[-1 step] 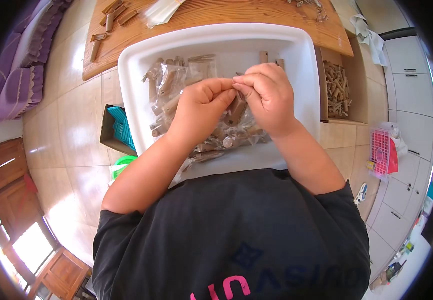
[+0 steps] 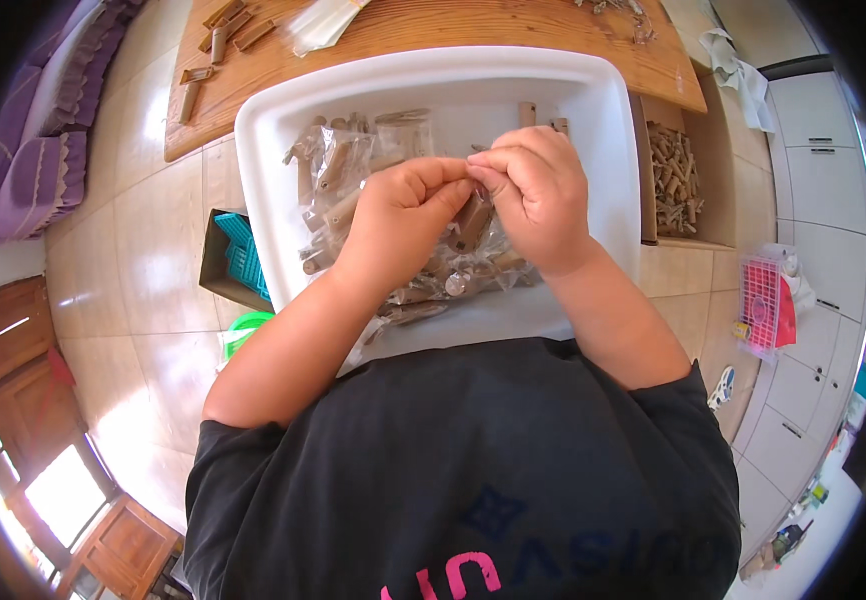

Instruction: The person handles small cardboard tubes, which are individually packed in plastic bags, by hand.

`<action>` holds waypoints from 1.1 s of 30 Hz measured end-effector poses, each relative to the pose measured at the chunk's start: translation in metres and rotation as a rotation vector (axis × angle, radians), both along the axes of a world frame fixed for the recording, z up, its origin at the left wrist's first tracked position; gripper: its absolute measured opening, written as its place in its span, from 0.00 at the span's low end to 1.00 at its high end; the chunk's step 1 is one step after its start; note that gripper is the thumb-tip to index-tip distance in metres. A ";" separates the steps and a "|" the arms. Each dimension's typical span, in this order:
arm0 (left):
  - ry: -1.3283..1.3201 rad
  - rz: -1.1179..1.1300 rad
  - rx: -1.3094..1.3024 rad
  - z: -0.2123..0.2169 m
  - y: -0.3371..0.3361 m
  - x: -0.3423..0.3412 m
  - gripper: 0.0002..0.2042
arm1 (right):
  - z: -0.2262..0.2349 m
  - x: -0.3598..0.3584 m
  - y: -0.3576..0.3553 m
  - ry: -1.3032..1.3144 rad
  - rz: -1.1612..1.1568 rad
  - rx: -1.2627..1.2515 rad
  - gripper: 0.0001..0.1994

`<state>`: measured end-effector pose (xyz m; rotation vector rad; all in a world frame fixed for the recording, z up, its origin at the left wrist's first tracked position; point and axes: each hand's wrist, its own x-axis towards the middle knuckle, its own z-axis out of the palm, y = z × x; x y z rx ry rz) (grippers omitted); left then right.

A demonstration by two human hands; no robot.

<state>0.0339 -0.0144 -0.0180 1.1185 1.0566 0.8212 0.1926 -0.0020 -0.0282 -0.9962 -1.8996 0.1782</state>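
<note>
Fingertips meeting over a white plastic tub (image 2: 608,200), my left hand (image 2: 403,210) and my right hand (image 2: 543,195) pinch the top of a small clear plastic bag. Below the fingers hangs the bag's tan-brown piece (image 2: 473,222), partly hidden by the hands. Both hands are closed, thumb against forefinger. Under and to the left of them, many similar tan pieces in clear bags (image 2: 338,165) lie heaped in the tub. Two unbagged tan pieces (image 2: 527,114) rest near the tub's far wall, just beyond my right hand.
Beyond the tub is a wooden table (image 2: 433,25) with loose tan pieces (image 2: 218,45) and a stack of flat clear bags (image 2: 328,25). At right, a cardboard box (image 2: 715,170) holds many tan pieces. A box with teal baskets (image 2: 245,260) stands left, beside a green container (image 2: 248,325).
</note>
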 end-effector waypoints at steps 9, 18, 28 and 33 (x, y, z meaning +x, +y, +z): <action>0.016 0.029 0.058 0.001 -0.001 -0.002 0.09 | -0.005 0.019 0.012 0.792 -0.223 -0.534 0.03; -0.124 0.161 -0.043 0.007 0.007 -0.008 0.05 | 0.005 0.014 -0.004 0.927 0.134 -1.041 0.07; -0.155 0.176 -0.042 0.009 0.006 -0.010 0.04 | -0.003 0.008 -0.007 0.856 0.180 -1.041 0.04; -0.153 0.152 -0.046 0.009 0.007 -0.014 0.05 | -0.007 0.015 -0.004 1.077 0.305 -1.196 0.04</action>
